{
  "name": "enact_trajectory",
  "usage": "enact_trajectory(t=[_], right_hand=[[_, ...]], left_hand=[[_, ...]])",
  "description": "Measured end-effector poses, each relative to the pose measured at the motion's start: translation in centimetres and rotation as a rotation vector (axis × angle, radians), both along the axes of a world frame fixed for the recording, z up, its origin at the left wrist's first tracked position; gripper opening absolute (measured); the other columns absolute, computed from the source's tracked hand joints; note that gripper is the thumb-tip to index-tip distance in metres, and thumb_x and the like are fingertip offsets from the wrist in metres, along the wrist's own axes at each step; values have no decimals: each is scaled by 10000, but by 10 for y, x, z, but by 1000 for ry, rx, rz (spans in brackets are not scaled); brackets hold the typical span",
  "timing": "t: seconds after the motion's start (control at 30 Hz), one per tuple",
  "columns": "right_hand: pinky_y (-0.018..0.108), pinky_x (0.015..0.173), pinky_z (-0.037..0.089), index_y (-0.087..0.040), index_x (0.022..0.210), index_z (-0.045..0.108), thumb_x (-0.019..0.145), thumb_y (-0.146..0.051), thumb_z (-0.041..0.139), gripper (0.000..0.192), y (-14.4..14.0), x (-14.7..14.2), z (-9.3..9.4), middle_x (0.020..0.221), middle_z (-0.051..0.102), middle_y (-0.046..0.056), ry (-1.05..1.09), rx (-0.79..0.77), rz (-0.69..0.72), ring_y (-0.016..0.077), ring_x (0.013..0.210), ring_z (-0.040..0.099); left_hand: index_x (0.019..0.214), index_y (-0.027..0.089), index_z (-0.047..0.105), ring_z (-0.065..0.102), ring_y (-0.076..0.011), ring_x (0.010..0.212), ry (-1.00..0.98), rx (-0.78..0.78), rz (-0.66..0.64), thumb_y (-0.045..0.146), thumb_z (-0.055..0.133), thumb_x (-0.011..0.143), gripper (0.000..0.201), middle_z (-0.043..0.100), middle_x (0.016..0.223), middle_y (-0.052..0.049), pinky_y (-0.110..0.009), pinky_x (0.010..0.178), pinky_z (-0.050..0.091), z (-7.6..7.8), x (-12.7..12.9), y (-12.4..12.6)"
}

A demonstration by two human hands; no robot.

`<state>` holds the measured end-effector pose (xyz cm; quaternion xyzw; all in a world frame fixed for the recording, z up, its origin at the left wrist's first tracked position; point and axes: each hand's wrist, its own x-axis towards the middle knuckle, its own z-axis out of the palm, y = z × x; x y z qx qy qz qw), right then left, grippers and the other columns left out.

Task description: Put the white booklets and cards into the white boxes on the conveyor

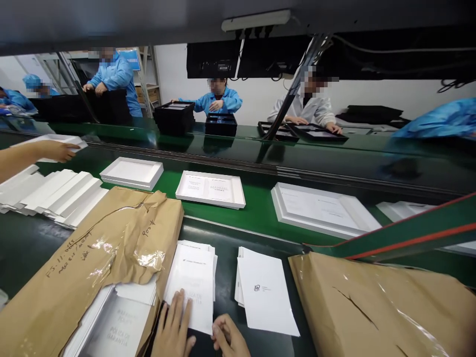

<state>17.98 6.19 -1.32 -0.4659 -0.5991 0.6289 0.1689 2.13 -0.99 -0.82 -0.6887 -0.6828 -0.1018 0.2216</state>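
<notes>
Dark tabotop edge of a green conveyor line: stack of white leaflets (193, 285) lies near the front, between a torn brown paper package (92, 263) and a second leaflet stack (266, 295). Left hand (174, 325) flat, fingers spread on the leaflets' lower edge; right hand (230, 337) loosely curled, pinching the bottom corner. White box trays (210, 189) on the belt beyond
</notes>
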Motion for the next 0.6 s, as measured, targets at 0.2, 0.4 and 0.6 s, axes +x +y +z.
enact_trajectory(t=[0.2,0.4,0.6], right_hand=[[217,486,286,-164,635,281,625,-791,152,640,1,-8,6,525,372,-4,-144,27,91,92,475,350],[226,512,290,-159,668,308,601,-805,177,663,0,-18,14,550,390,1,-116,0,89,95,490,355],[223,501,250,-158,617,302,638,-782,200,633,-4,-3,16,502,314,-16,-112,61,24,89,482,323]], left_hand=[[1228,201,380,389,-196,1108,-33,-30,-132,83,371,634,606,464,1194,-83,-321,799,395,-5,11,-8],[1185,282,413,368,-287,1123,-179,-102,110,45,475,582,651,412,1220,-166,-463,805,376,-1,22,-17],[1132,257,411,360,-216,1121,-620,-50,22,161,380,786,360,406,1219,-95,-403,861,354,-8,20,-26]])
